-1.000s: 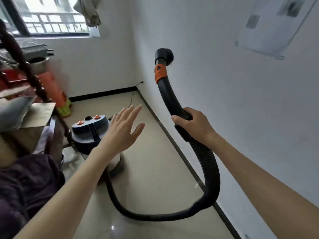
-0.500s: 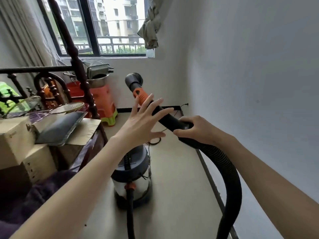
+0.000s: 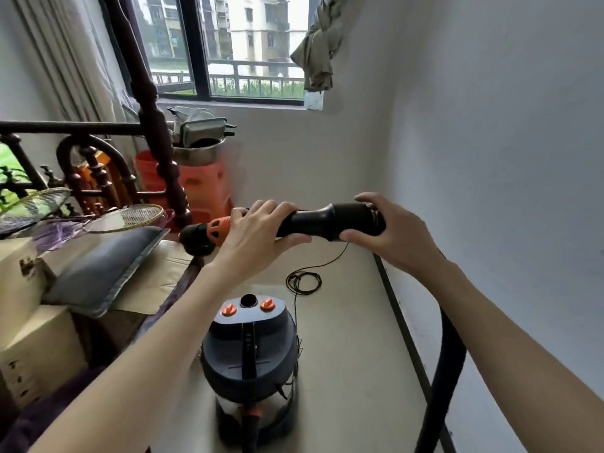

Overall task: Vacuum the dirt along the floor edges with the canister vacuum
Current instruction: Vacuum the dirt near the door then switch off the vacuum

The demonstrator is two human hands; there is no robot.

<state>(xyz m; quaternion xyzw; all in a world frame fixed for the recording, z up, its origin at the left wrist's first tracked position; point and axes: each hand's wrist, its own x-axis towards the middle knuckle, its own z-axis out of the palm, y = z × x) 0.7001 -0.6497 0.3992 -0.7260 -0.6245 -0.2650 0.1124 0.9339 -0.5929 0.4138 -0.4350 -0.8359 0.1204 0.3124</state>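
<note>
Now my left hand joins my right hand, both gripping the wand level above the canister, steadying its nozzle.

one canister vacuum, one hose, two hands, two rackets, two orange knobs

White walls, beige floor — daylit window.

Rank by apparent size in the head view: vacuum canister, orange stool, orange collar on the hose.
1. vacuum canister, though it is nearest the camera
2. orange stool, farther away
3. orange collar
</note>
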